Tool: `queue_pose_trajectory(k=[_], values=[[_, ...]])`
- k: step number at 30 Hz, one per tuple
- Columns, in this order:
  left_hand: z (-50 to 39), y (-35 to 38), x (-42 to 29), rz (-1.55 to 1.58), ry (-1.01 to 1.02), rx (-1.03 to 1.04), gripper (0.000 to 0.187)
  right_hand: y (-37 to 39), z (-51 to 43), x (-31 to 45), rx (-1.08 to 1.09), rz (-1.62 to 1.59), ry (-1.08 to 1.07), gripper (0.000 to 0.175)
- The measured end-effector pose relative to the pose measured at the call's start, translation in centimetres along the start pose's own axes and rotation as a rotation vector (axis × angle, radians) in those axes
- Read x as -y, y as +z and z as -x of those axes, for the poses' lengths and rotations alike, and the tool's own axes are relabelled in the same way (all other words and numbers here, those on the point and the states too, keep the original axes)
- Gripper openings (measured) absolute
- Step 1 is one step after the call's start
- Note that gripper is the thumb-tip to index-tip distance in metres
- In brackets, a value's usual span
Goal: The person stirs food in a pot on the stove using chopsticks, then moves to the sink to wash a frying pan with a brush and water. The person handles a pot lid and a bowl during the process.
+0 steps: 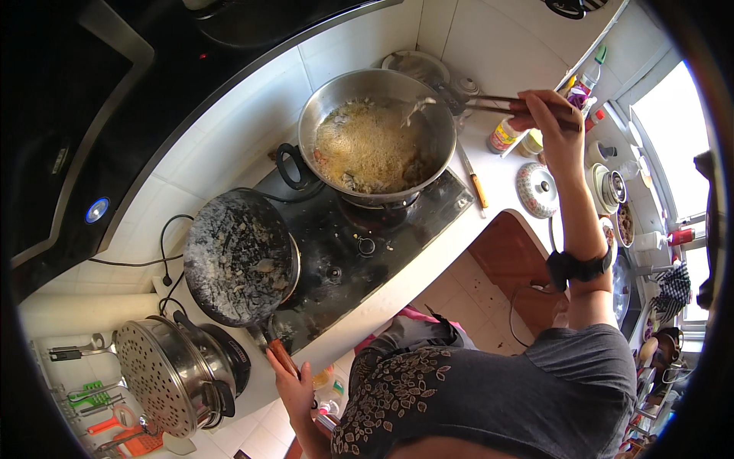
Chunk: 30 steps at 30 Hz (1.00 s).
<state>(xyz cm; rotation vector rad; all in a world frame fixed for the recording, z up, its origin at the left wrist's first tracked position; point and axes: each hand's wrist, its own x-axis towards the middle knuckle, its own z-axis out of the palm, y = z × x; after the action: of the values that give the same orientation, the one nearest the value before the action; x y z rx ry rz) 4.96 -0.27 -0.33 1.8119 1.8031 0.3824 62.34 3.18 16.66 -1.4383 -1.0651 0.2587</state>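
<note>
My right hand (pixel 547 123) grips a pair of long brown chopsticks (pixel 493 103), which reach over the right side of a deep stainless steel pot (pixel 307 123). Foaming oil (pixel 367 146) in the pot surrounds frying pieces. A pale piece of food (pixel 421 108) is near the chopstick tips; I cannot tell whether they pinch it. With my left hand (pixel 292 381) I hold the wooden handle (pixel 284 358) of a black frying pan (pixel 235 258). White powder and small scraps coat the pan, which is tilted over the stove's left side.
The black gas stove (pixel 367 246) is spattered. A knife (pixel 475 182) with a yellow handle lies right of it, near a patterned lid (pixel 538 190) and a sauce bottle (pixel 503 136). A steamer pot (pixel 163 376) stands at left, with black cables (pixel 166 258) behind the pan.
</note>
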Motion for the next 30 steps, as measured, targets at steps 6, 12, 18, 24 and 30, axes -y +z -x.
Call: queue_pose_trajectory(k=[6,12,18,24,30], values=[[0.0,-0.3,-2.2,0.046,-0.172,0.100,0.089,-0.4,1.6,-0.8,0.028,-0.011,0.045,0.021],[0.1,0.2,-2.1,0.031,-0.205,0.079,0.088,-0.3,-0.3,-1.8,0.048,-0.104,0.016,0.020],[0.2,1.1,-0.5,-0.011,-0.070,-0.021,0.086,4.2,-4.8,-3.7,0.097,-0.123,0.027,0.022],[0.4,1.1,-1.0,0.019,-0.044,-0.038,0.085,11.4,-9.5,-6.5,0.136,-0.134,0.024,0.021],[0.3,0.4,-3.3,0.074,-0.124,0.011,0.085,16.4,-10.4,-8.4,0.244,-0.014,0.132,0.019]])
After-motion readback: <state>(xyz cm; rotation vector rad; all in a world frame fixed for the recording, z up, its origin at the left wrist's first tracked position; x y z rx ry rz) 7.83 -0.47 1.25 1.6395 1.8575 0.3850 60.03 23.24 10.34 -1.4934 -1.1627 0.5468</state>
